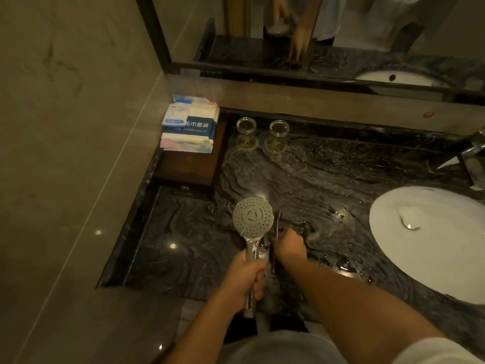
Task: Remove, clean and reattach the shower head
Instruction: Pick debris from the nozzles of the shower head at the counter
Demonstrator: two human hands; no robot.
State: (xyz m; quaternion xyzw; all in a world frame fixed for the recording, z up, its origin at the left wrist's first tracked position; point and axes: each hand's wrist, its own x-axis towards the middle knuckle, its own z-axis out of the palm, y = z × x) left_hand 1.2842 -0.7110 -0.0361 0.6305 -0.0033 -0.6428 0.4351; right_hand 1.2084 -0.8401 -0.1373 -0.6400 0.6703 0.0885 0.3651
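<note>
dark marble counter (301,179): left hand (248,275) grips shower head (252,219) handle.

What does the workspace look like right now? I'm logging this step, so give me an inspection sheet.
Surface: dark marble counter, wet near the sink.
Job's things: shower head, detached, face up.
Clutter: two glasses, packet stack on a wooden tray.
Hands: left hand grips the handle; right hand holds a thin dark tool.
Cables: nothing seen.
Surroundings: mirror, faucet, tiled wall.
</note>
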